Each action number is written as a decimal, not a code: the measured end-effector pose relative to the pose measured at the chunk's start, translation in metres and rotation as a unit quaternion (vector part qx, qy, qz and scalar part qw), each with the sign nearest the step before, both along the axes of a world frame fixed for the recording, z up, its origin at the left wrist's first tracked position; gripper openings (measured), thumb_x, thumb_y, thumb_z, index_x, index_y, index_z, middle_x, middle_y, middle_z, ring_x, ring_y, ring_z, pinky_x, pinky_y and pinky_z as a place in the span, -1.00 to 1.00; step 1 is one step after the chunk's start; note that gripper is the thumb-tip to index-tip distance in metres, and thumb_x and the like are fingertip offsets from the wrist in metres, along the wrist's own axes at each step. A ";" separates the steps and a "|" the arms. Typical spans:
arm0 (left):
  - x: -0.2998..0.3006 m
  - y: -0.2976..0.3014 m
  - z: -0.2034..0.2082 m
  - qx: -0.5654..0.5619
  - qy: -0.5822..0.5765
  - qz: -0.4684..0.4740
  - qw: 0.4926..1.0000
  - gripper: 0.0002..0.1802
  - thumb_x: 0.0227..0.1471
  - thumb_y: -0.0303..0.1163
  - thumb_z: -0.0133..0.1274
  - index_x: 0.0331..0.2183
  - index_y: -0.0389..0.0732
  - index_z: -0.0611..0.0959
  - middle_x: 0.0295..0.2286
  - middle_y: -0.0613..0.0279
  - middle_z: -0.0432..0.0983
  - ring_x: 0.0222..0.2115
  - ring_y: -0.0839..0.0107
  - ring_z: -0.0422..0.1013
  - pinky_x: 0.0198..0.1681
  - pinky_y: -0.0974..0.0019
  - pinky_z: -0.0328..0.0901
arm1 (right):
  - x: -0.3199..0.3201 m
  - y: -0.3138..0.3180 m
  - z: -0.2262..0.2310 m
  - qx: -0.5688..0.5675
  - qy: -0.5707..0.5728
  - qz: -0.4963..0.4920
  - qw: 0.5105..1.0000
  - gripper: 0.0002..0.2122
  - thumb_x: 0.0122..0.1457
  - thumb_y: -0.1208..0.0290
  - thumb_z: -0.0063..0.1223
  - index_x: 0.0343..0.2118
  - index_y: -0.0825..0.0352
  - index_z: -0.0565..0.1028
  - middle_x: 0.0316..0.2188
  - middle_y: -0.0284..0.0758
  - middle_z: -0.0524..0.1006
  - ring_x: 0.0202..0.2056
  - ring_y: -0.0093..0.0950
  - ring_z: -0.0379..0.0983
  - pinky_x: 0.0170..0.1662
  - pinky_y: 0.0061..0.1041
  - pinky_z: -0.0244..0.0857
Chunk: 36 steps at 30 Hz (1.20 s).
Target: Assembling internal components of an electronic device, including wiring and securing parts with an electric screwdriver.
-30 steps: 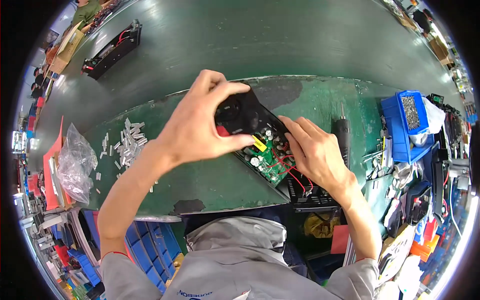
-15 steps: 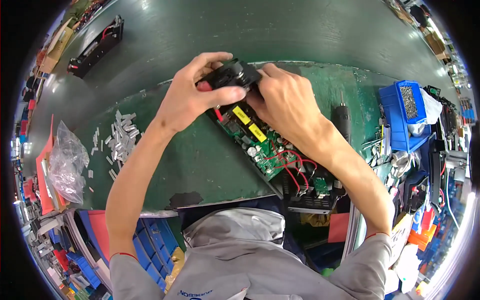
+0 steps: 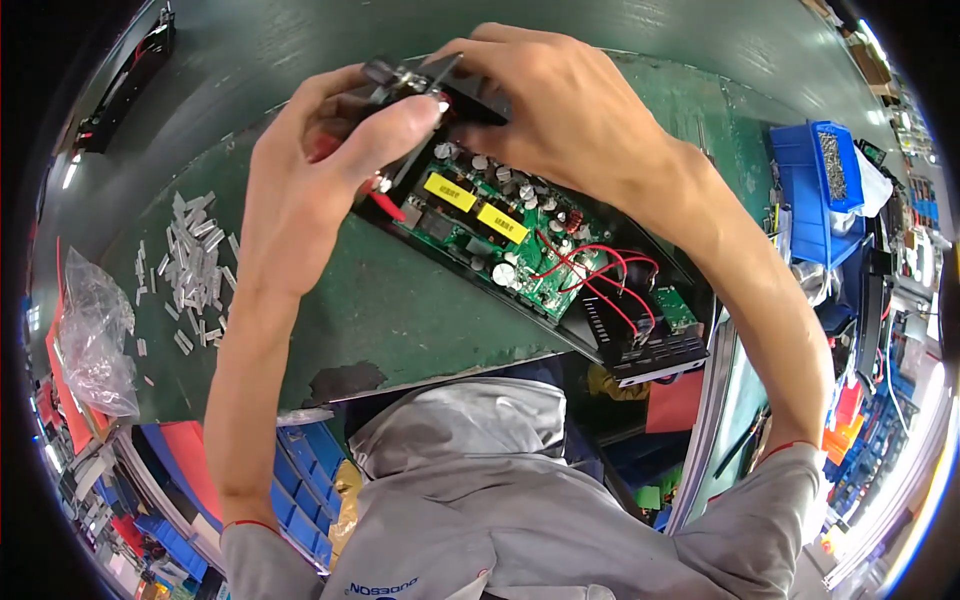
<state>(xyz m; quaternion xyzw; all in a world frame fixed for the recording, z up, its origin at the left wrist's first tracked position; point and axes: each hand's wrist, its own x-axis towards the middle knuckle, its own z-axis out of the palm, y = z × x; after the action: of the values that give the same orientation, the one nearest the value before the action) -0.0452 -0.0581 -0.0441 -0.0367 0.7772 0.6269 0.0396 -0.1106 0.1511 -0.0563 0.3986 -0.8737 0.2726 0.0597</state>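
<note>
An open black metal case [image 3: 470, 285] lies slantwise on the green bench, with a green circuit board [image 3: 440, 228] inside. Two yellow-taped blocks [image 3: 501, 222] and looping red wires [image 3: 600, 262] stand out on the board. At the case's far left end, my left hand [image 3: 320, 160] grips a black end panel [image 3: 474, 102] fitted with a dark round knob [image 3: 385, 72], its thumb pressed near the edge. My right hand [image 3: 580, 105] is closed on the panel's other side, fingertips partly hidden behind it. Thick red leads [image 3: 385, 203] run beside the left hand.
Small clear tubes [image 3: 195, 255] lie piled on the left, near a crumpled plastic bag [image 3: 95, 330]. Blue bins [image 3: 815, 190] with screws stand on the right. A screwdriver's shaft [image 3: 702, 138] shows behind my right arm. Another black unit [image 3: 130, 80] sits far left.
Both hands have moved up and left with the panel, which has turned and shows its edge. More of the board is in sight. The whole view has shifted somewhat.
</note>
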 end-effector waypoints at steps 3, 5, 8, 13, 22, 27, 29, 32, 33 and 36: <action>0.009 -0.002 0.000 -0.009 0.000 0.048 0.999 -0.19 -0.08 -0.01 0.38 0.03 -0.45 0.57 -0.23 0.19 0.59 -0.26 0.52 0.45 -0.22 0.47 0.30 | 0.001 -0.010 0.003 0.016 0.025 0.022 0.999 -0.62 -0.06 0.50 0.26 -0.10 0.36 0.56 -0.30 -0.13 0.59 -0.23 -0.07 0.55 -0.16 -0.23 0.45; 0.012 -0.002 0.004 -0.044 -0.013 0.071 0.996 -0.22 -0.06 0.03 0.36 0.01 -0.40 0.60 -0.23 0.23 0.59 -0.25 0.54 0.43 -0.20 0.48 0.28 | 0.002 -0.010 0.014 0.086 0.048 0.049 0.994 -0.67 -0.05 0.53 0.24 -0.15 0.39 0.55 -0.36 -0.13 0.58 -0.29 -0.08 0.55 -0.21 -0.22 0.45; 0.014 0.000 -0.006 -0.012 0.026 0.098 0.995 -0.29 -0.01 0.04 0.31 -0.03 -0.36 0.63 -0.23 0.28 0.59 -0.28 0.57 0.41 -0.19 0.49 0.25 | 0.008 -0.007 0.041 0.081 0.039 0.105 0.990 -0.85 0.00 0.56 0.17 -0.41 0.51 0.46 -0.45 -0.03 0.53 -0.39 -0.07 0.56 -0.34 -0.21 0.45; 0.016 -0.009 -0.011 -0.015 0.004 0.079 0.997 -0.38 0.05 -0.01 0.27 -0.06 -0.35 0.63 -0.26 0.32 0.59 -0.27 0.59 0.41 -0.17 0.53 0.24 | 0.011 0.004 0.061 0.091 0.065 0.105 0.988 -0.92 -0.02 0.56 0.11 -0.52 0.46 0.46 -0.51 -0.09 0.49 -0.43 -0.11 0.52 -0.38 -0.23 0.42; 0.020 0.006 0.013 -0.102 0.062 0.030 0.992 -0.40 -0.11 -0.33 0.39 -0.03 -0.35 0.57 -0.22 0.13 0.55 -0.20 0.39 0.48 -0.07 0.35 0.35 | 0.114 -0.012 0.034 0.102 -0.010 -0.085 0.991 -0.59 0.03 0.39 0.06 -0.10 0.59 0.50 -0.29 -0.20 0.44 -0.27 -0.36 0.41 -0.31 -0.43 0.36; 0.017 0.001 0.004 -0.173 0.116 -0.018 0.978 -0.35 -0.17 -0.40 0.35 0.01 -0.32 0.55 -0.17 0.08 0.49 -0.17 0.24 0.47 -0.03 0.28 0.35 | 0.146 -0.031 0.020 0.174 -0.021 -0.171 0.970 -0.40 0.05 0.39 0.15 0.18 0.58 0.39 -0.03 -0.11 0.47 -0.13 -0.30 0.46 -0.16 -0.43 0.37; 0.016 -0.002 0.010 -0.037 0.004 0.002 0.999 -0.33 -0.13 -0.37 0.29 0.07 -0.31 0.52 -0.17 0.17 0.51 -0.17 0.36 0.45 -0.01 0.32 0.33 | 0.149 -0.036 0.016 0.133 -0.031 -0.203 0.970 -0.44 0.06 0.48 0.09 0.18 0.52 0.42 0.02 -0.13 0.47 -0.12 -0.32 0.47 -0.15 -0.44 0.37; 0.015 -0.006 0.009 -0.038 -0.021 0.004 0.999 -0.22 -0.11 -0.17 0.24 0.14 -0.31 0.48 -0.17 0.23 0.50 -0.17 0.45 0.42 0.01 0.34 0.30 | 0.147 -0.029 0.001 0.079 -0.026 -0.202 0.976 -0.45 -0.01 0.50 0.09 0.15 0.45 0.48 0.01 -0.18 0.51 -0.17 -0.37 0.50 -0.16 -0.49 0.41; 0.017 -0.005 0.008 -0.034 -0.030 0.011 0.999 -0.17 -0.13 -0.09 0.23 0.15 -0.30 0.47 -0.16 0.23 0.49 -0.17 0.44 0.42 0.01 0.34 0.29 | 0.147 -0.025 -0.001 0.052 -0.021 -0.191 0.980 -0.45 -0.03 0.50 0.09 0.13 0.44 0.50 0.01 -0.19 0.52 -0.18 -0.39 0.51 -0.16 -0.51 0.42; 0.033 -0.006 0.009 -0.066 -0.047 0.033 0.996 -0.07 -0.17 0.04 0.23 0.18 -0.30 0.45 -0.12 0.23 0.47 -0.15 0.44 0.40 0.00 0.36 0.28 | 0.140 -0.009 0.003 0.009 -0.062 -0.133 0.989 -0.43 -0.09 0.48 0.10 0.11 0.40 0.53 0.00 -0.22 0.54 -0.20 -0.44 0.51 -0.18 -0.54 0.44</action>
<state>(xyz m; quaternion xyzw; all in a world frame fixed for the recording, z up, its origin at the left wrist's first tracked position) -0.0117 -0.0641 -0.0355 -0.0943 0.8124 0.5730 0.0532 0.0292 0.1423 -0.0537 0.2614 -0.9235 0.2780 0.0377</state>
